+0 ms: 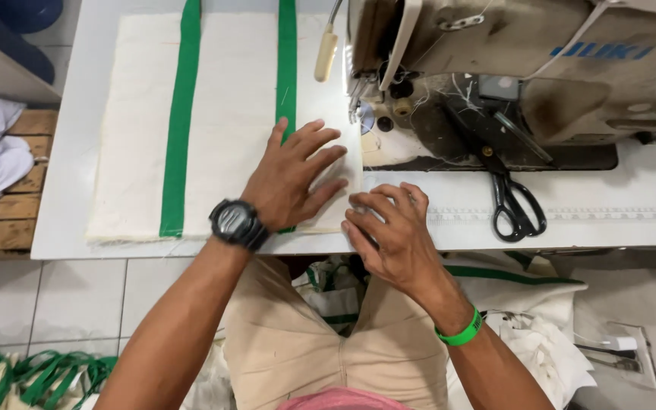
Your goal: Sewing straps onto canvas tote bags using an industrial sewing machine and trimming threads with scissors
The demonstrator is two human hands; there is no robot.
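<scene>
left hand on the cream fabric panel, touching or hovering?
Touching. The head view shows the left hand pressed flat on the cream fabric panel, fingers spread across it and covering part of a green strip, no gap visible.

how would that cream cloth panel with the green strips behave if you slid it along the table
The cloth panel lies flat under the left hand, so it probably slides easily yet wrinkles. It looks floppy and light; the right hand pins its edge.
</scene>
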